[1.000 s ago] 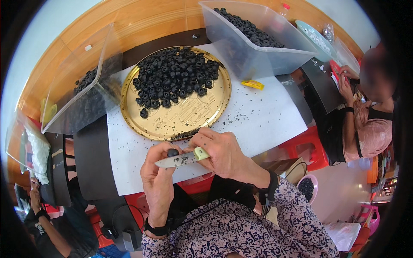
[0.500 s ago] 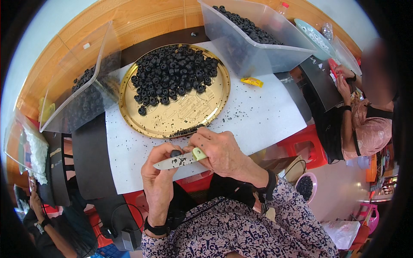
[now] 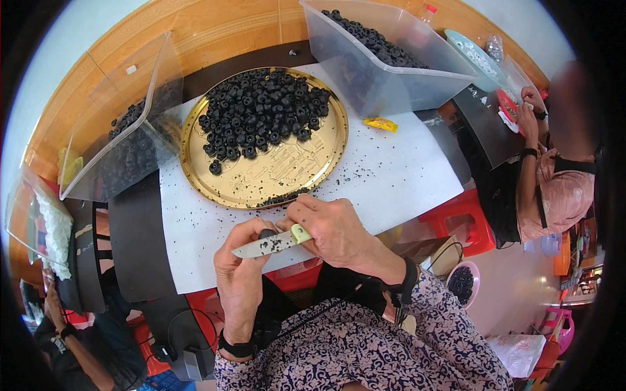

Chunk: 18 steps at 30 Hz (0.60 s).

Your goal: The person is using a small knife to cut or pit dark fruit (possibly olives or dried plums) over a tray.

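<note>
In my right hand [image 3: 339,231] is a small knife [image 3: 272,244] with a pale green handle, its blade pointing left and specked with black crumbs. Between the thumb and fingers of my left hand [image 3: 236,267] I pinch a small round black rubber-like piece [image 3: 266,232], partly hidden by fingers and blade. Both hands meet just off the near rim of a round gold tray [image 3: 293,166]. Heaped on its far side are many black pieces [image 3: 264,107], round with a hole in the middle. Black crumbs line the tray's near rim.
White paper [image 3: 391,169] with scattered crumbs lies beneath the tray. Clear bins of black pieces stand at left [image 3: 140,140] and back right [image 3: 385,65]. A yellow wrapper [image 3: 381,124] lies right of the tray. Another person's hands [image 3: 529,111] work at right; another's arm [image 3: 72,339] shows lower left.
My hands and the knife stay almost in place, with only a slight shift of the black piece under my fingers. At right, the other person's hands have moved apart from the red item.
</note>
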Each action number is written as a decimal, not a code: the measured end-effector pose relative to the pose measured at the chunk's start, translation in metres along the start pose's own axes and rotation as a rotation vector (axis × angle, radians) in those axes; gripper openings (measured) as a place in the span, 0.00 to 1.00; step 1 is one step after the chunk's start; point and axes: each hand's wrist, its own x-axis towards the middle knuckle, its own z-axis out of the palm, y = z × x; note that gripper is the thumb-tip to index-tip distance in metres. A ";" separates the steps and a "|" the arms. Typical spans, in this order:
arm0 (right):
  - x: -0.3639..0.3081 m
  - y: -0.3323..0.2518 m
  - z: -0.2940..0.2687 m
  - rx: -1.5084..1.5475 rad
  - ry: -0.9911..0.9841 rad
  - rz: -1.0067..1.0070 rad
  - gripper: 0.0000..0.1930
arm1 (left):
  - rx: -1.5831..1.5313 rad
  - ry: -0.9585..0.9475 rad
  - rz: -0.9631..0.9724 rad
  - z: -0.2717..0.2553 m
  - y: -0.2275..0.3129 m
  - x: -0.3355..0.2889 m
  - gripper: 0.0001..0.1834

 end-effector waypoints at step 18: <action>-0.001 0.018 -0.012 0.644 0.138 0.010 0.07 | 0.033 -0.094 -0.017 0.012 0.002 0.005 0.10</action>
